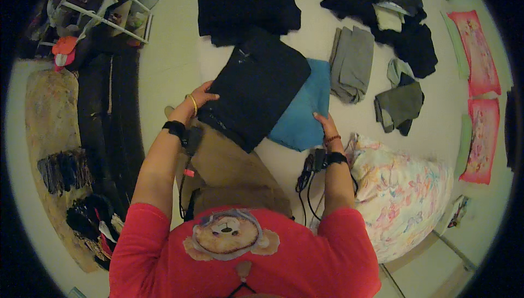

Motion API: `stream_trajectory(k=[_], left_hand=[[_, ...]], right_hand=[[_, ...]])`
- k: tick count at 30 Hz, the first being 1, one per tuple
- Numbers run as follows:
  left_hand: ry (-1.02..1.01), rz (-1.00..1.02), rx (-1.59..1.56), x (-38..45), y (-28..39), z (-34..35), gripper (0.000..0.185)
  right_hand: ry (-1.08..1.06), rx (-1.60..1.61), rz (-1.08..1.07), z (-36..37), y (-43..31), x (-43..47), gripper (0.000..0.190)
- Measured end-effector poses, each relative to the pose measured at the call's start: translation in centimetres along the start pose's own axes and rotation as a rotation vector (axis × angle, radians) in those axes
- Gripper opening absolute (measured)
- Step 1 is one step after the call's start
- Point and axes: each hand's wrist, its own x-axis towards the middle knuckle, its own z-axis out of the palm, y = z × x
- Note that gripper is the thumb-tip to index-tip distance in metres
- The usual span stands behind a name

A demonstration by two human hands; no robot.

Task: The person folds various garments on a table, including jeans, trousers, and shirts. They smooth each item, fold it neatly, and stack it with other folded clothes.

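My left hand (pixel 203 98) grips the left edge of a folded black garment (pixel 262 93), its thumb lying on top. Small light marks show near that garment's upper corner. Partly beneath it, a folded blue garment (pixel 305 107) reaches out to the right. My right hand (pixel 326 128) holds the blue garment by its lower right edge, thumb on top and fingers hidden under it. Just beyond the two garments lies a stack of folded black clothes (pixel 249 9). To the right of the blue one rests a pile of folded grey clothes (pixel 353 62).
Dark clothes (pixel 413 44) lie heaped at the far right, with a small olive folded garment (pixel 403 101) nearer me. A floral pillow (pixel 403 203) sits by my right arm. On the left are a dark bench (pixel 118 105) and a white metal rack (pixel 108 15). Cables hang from both wrists.
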Motion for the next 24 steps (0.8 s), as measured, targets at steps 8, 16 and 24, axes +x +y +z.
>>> stream_trajectory(k=[8,16,24], left_hand=[[-0.008,-0.045,-0.049,-1.0,0.9,1.1,0.059],[-0.298,0.2,-0.007,-4.5,12.3,7.7,0.058],[-0.653,0.37,0.254,-5.2,22.6,14.7,0.061]], right_hand=[[0.028,0.004,-0.016,0.4,-0.2,-0.5,0.052],[-0.062,-0.047,0.079,-0.2,-0.7,0.2,0.052],[-0.02,-0.089,0.021,-0.7,-1.2,-0.1,0.043]])
